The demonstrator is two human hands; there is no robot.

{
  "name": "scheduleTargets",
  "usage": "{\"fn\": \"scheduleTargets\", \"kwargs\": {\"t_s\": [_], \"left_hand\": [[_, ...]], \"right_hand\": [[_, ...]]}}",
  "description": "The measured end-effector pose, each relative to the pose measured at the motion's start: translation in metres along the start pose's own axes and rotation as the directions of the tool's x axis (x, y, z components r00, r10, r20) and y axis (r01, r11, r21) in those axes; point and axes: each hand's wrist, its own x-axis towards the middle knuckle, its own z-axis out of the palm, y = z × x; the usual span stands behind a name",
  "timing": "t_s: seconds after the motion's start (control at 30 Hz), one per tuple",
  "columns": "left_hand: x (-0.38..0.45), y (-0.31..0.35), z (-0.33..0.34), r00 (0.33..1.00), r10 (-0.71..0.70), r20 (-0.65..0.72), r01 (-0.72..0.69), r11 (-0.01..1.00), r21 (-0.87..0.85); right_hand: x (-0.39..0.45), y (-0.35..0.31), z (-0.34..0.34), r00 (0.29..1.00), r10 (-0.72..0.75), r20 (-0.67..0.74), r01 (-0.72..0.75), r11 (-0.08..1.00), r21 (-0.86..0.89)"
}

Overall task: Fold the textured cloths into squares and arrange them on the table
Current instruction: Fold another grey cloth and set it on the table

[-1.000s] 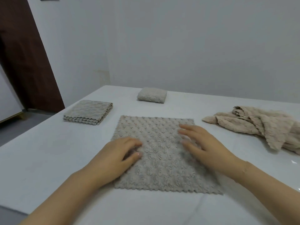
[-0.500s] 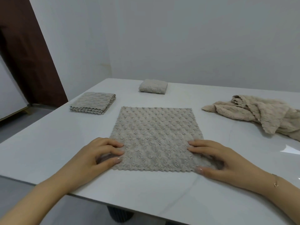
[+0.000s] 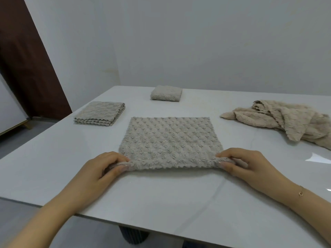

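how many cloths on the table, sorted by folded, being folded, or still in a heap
Folded: 2, the flat folded cloth and the small thick one
Being folded: 1, grey cloth pinched by left hand and right hand
Heap: 1 beige pile, count inside unclear
Total: 4

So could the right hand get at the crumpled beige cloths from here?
Probably yes: the beige cloths lie on the right hand's side with bare table between, though it would first have to release the grey cloth.
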Motion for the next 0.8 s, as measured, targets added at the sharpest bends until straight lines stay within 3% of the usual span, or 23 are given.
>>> {"fn": "scheduleTargets", "kwargs": {"t_s": [0.3, 0.43, 0.67, 0.8], "left_hand": [[0.005, 0.022, -0.002, 0.976, -0.186, -0.115, 0.134, 0.923, -0.36], [0.048, 0.021, -0.011, 0.975, -0.217, -0.045, 0.186, 0.913, -0.363], [0.124, -0.012, -0.008, 0.926, -0.364, 0.1, 0.377, 0.906, -0.192], [0.135, -0.028, 0.01, 0.937, -0.344, -0.067, 0.337, 0.937, -0.09]], "right_hand": [[0.006, -0.005, -0.004, 0.985, 0.169, -0.043, -0.139, 0.908, 0.395], [0.039, -0.005, -0.011, 0.973, 0.229, -0.009, -0.204, 0.886, 0.416], [0.099, 0.013, -0.013, 0.924, 0.375, 0.077, -0.381, 0.884, 0.269], [0.114, 0.026, -0.006, 0.908, 0.413, 0.065, -0.411, 0.853, 0.32]]}}
